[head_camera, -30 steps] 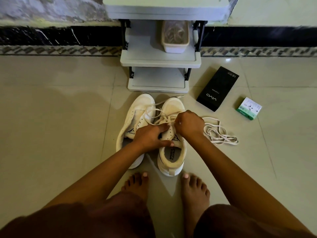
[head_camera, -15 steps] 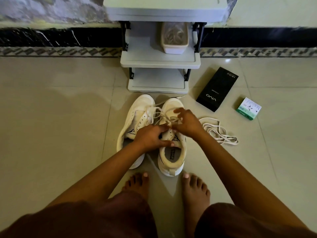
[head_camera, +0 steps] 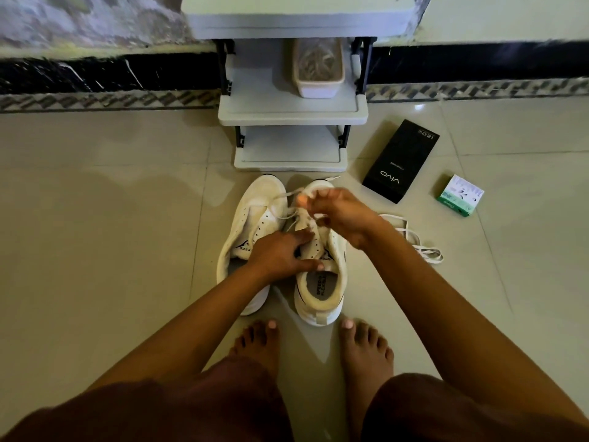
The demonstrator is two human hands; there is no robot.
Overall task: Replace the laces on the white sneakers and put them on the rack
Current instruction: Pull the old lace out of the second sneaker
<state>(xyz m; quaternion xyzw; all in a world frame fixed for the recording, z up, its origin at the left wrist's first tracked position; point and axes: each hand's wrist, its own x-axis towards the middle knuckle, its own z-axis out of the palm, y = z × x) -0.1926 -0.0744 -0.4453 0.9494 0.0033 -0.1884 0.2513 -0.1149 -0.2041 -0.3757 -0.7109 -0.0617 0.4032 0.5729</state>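
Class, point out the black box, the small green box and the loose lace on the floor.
black box (head_camera: 402, 161), head view, middle of its top face
small green box (head_camera: 461, 195), head view, its top face
loose lace (head_camera: 424, 248), head view, a strand right of the sneakers

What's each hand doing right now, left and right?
Left hand: grips the right sneaker at its collar, steadying it.
Right hand: pinches the lace over that sneaker's toe end.
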